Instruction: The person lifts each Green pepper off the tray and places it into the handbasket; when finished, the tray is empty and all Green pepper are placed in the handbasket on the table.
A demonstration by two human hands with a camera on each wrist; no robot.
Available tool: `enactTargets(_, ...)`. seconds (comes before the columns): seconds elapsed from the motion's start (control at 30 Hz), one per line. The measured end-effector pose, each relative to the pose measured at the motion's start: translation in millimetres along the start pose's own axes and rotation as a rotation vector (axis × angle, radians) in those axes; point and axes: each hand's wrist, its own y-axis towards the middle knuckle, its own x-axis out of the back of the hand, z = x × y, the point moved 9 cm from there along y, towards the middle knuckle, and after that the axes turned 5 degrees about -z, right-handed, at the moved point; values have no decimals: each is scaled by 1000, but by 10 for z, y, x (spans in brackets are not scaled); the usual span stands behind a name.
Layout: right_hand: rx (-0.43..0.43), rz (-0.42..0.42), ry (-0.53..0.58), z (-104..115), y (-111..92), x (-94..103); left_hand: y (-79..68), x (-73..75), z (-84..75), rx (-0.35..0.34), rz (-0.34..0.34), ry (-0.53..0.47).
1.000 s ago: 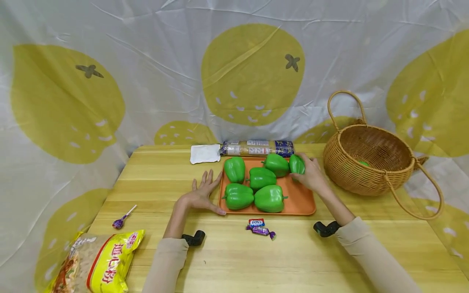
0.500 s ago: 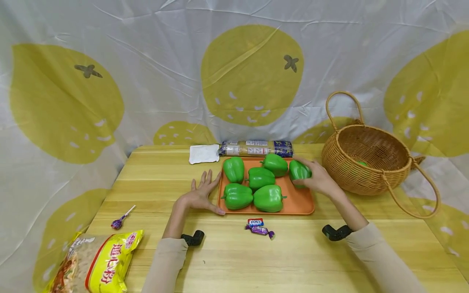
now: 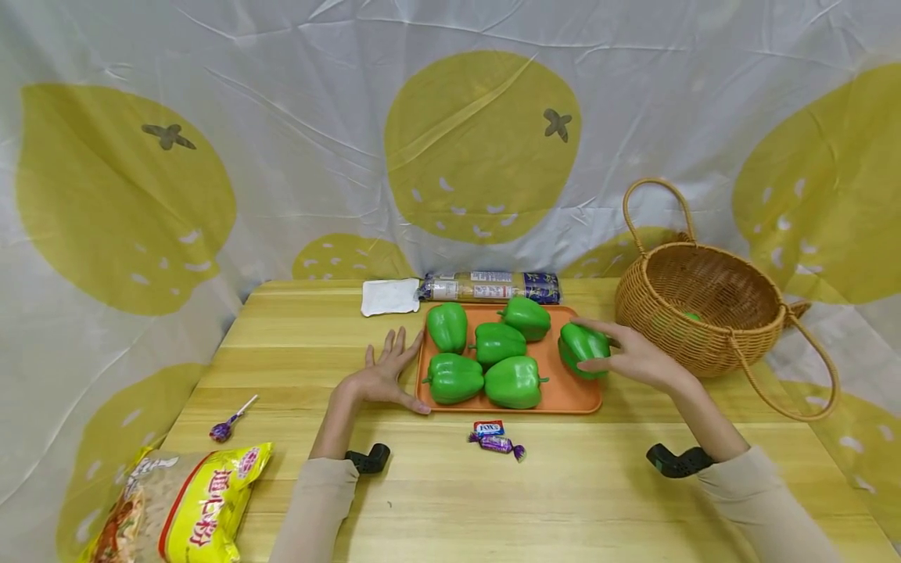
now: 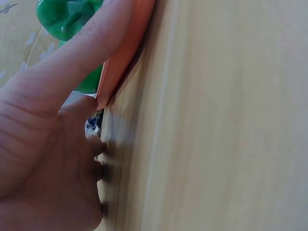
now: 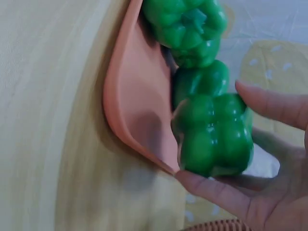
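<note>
A green bell pepper (image 3: 581, 349) is gripped between the thumb and fingers of my right hand (image 3: 644, 356), over the right side of the orange tray (image 3: 556, 396). In the right wrist view that bell pepper (image 5: 211, 134) looks raised off the tray. Several other green bell peppers (image 3: 514, 382) lie on the tray's left and middle. My left hand (image 3: 380, 379) has its fingers spread on the table, with the thumb and index finger touching the tray's left edge. The left wrist view shows the thumb (image 4: 91, 53) against the orange rim (image 4: 126, 53).
A wicker basket (image 3: 676, 344) with some green inside stands right of the tray. Behind the tray lie a long wrapped package (image 3: 489, 287) and a white packet (image 3: 390, 297). Two wrapped candies (image 3: 496, 443) are in front; a lollipop (image 3: 221, 431) and yellow bag (image 3: 204, 500) lie left.
My right hand has moved right and toward me with the bell pepper, away from the tray's back right corner. The left hand has stayed in place.
</note>
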Motion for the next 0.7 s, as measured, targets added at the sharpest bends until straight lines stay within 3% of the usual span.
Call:
enactTargets(0.33,83,51,19,252,-189,267,-4,17,4,-8,-11,1)
enactTargets(0.7,68,4,-139,454,-335,1048,-20,1,1,-5,-5,-2)
